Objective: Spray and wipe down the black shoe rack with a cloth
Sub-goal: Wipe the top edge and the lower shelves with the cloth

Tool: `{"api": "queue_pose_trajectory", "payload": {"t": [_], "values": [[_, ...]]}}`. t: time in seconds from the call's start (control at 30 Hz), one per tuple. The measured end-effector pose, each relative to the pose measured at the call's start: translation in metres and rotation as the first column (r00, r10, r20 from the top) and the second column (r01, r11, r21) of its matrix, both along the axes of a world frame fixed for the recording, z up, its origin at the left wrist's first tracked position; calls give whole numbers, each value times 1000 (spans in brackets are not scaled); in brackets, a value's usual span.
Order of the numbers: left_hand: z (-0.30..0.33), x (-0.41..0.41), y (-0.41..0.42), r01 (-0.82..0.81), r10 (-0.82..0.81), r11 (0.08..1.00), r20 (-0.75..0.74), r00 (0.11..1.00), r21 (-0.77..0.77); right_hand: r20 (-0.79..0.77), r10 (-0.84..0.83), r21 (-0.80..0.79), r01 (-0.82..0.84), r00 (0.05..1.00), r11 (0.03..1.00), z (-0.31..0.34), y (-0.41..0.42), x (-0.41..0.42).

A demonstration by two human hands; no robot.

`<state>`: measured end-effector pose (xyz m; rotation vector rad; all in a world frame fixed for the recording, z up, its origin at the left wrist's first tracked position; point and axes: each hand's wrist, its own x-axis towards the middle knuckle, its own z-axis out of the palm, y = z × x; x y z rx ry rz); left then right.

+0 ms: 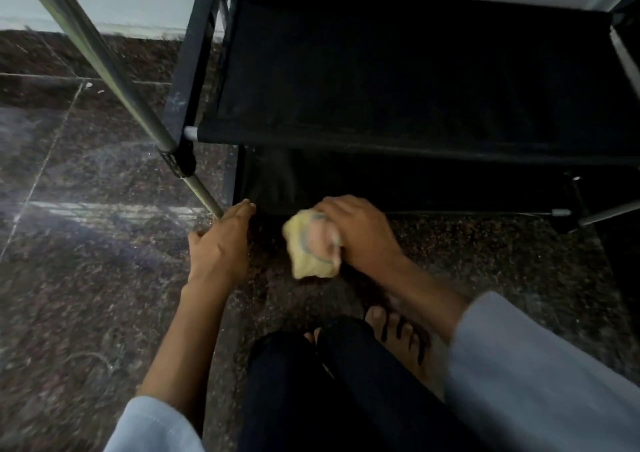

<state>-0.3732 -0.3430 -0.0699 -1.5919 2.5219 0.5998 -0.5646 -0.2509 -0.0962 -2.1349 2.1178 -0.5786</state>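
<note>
Head view, the only one supplied. The person crouches on the dark stone floor (86, 295) before the black shoe rack (398, 80), whose fabric shelves lie just beyond both hands. The right hand (360, 233) has its fingers curled round a bunched yellow cloth (311, 247), held just in front of the lowest tier and above the floor; whether the cloth touches the rack cannot be told, the picture being blurred there. The left hand (220, 240) lies to the left of the cloth, fingers extended and relaxed, holding nothing, its fingertips at the foot of a slanting metal pole (104, 67) that rises up and away to the left. Contact with the pole is probable but not plain. No spray bottle is in sight.

Judgement: the wiping step is in hand, at the bottom front of the rack. The next move calls for pressing the cloth flat on the lower shelf or its front rail and drawing it sideways, the left hand steadying the frame. The upper shelf, above the right hand, shows no sign either way of having been wiped
</note>
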Motion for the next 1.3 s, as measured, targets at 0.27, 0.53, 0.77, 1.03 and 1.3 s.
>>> {"api": "queue_pose_trajectory", "payload": {"t": [0.27,0.53,0.77,1.03,1.3], "values": [[-2,-2,-1,4,-3,1000,38,999,-14,250,-427,215,381,869,899,14,63,-72],[0,-2,1,-46,47,998,-44,998,31,614,-572,332,481,543,812,9,-45,82],[-3,-7,12,-34,33,999,38,999,25,624,-654,80,797,429,599,-15,6,36],[-4,-11,9,-69,67,997,59,996,18,658,-750,31,994,61,108,-29,78,-88],[5,-66,37,14,-26,999,273,962,45,666,-606,-88,852,435,516,-32,26,15]]}}
